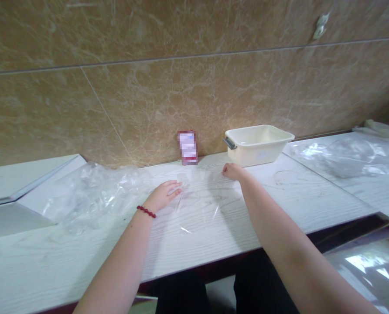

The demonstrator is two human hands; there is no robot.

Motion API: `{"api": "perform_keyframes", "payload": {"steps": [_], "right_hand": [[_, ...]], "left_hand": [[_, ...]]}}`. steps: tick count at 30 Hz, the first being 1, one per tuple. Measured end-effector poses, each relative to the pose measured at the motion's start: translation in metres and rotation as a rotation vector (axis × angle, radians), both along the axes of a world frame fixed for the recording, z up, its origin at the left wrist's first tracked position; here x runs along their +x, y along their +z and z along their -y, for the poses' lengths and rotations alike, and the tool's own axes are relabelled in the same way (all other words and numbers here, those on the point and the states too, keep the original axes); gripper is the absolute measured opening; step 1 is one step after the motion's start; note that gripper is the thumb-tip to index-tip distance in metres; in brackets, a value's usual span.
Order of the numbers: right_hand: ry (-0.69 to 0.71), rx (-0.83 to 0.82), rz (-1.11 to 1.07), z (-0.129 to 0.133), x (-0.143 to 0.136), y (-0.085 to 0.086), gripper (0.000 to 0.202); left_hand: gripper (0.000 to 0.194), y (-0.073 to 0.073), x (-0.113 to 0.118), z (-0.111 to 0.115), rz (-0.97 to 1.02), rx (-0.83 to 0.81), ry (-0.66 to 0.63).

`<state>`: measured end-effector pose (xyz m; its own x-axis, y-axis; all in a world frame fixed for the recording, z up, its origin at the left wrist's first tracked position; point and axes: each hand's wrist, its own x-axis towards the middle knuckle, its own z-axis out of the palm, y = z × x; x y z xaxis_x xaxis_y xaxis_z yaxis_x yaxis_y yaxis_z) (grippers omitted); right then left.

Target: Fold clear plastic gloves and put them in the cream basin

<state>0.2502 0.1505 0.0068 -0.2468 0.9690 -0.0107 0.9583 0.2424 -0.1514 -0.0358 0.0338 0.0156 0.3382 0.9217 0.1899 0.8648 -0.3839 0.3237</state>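
A clear plastic sheet or bag point(201, 205) lies on the white wood-grain table between my hands, its outline hard to make out. My left hand point(165, 194), below a dark red bead bracelet point(146, 212), rests at its left side with the fingers apart. Near the front of the cream plastic tub point(258, 153), my right hand point(232, 171) is closed at the upper right of the clear plastic; what its fingers pinch is too small to name. A phone-like object with a blurred screen point(188, 147) leans upright against the wall.
Crumpled clear plastic point(99, 192) lies at left beside a white box point(21, 209). More clear plastic point(348, 155) covers the right part of the table. A brown marble wall point(155, 100) stands behind. Below the table's front edge at right is another sheet of shiny plastic point(371, 266).
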Motion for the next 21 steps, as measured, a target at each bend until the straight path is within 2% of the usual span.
{"api": "perform_keyframes", "payload": {"steps": [3,7,11,14,17,19,21], "right_hand": [[0.033,-0.001,0.004,0.003,-0.004,0.002,0.018],[0.053,0.046,-0.008,0.009,-0.007,0.012,0.021],[0.078,0.093,-0.054,0.015,-0.007,0.022,0.022],[0.151,0.078,-0.154,0.018,-0.008,0.026,0.022],[0.21,0.068,-0.266,0.021,-0.012,0.027,0.024],[0.238,0.045,-0.327,0.025,-0.017,0.029,0.023],[0.264,-0.001,-0.387,0.03,-0.022,0.03,0.023]], "left_hand": [[0.047,-0.001,0.0,0.0,0.001,0.003,-0.005],[0.047,-0.001,-0.001,-0.001,-0.007,0.009,-0.003],[0.043,0.005,0.01,0.002,-0.003,0.053,-0.019],[0.037,0.014,0.033,0.006,0.053,0.118,-0.007],[0.032,0.024,0.064,0.004,0.204,0.119,0.04],[0.029,0.028,0.085,-0.001,0.346,0.042,0.078],[0.03,0.029,0.103,-0.008,0.51,-0.14,0.168]]}}
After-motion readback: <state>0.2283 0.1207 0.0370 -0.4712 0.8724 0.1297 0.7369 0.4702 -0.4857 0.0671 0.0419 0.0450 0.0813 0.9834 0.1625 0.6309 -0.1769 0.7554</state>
